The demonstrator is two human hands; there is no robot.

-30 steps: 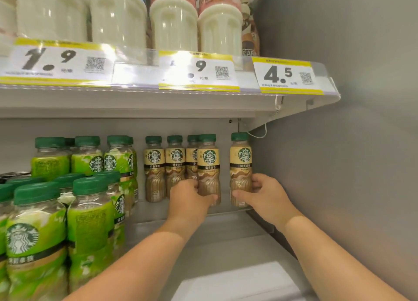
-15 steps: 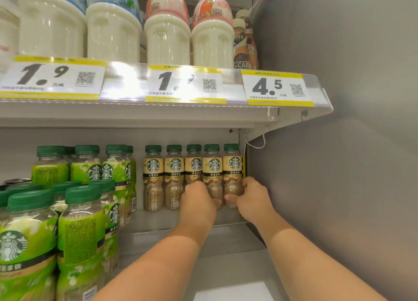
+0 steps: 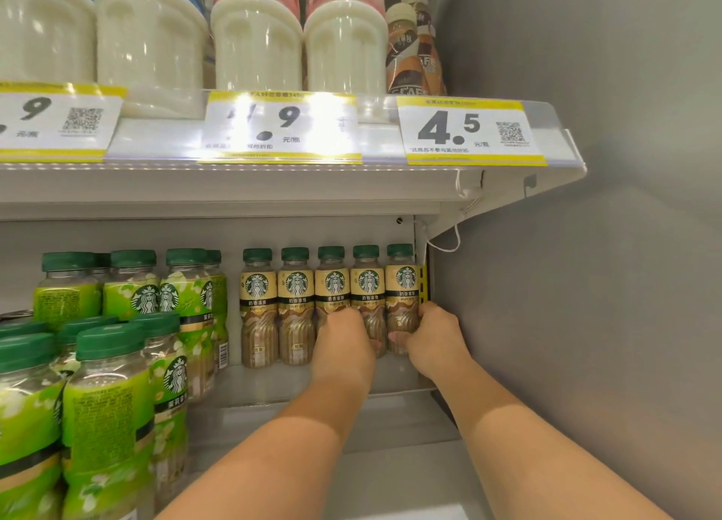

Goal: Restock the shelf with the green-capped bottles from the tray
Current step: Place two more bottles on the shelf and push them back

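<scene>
Several green-capped latte bottles with cream labels stand in a row at the back of the lower shelf [image 3: 390, 422]. My right hand [image 3: 433, 337] grips the rightmost bottle [image 3: 402, 281], close against the grey side wall. My left hand [image 3: 344, 341] wraps the lower part of the fourth bottle [image 3: 368, 281] and covers the base of the one left of it. The two leftmost bottles [image 3: 258, 304] stand untouched. No tray is in view.
Green-labelled bottles [image 3: 109, 402] with green caps fill the left of the shelf, up to the front. The upper shelf [image 3: 273, 183] with price tags and large white bottles [image 3: 258, 38] hangs low overhead. A grey wall [image 3: 586, 285] closes the right side.
Both hands have pushed their bottles back and rightward; the rightmost bottle, which stood apart, now closes up with the row against the wall. The view moved closer.
</scene>
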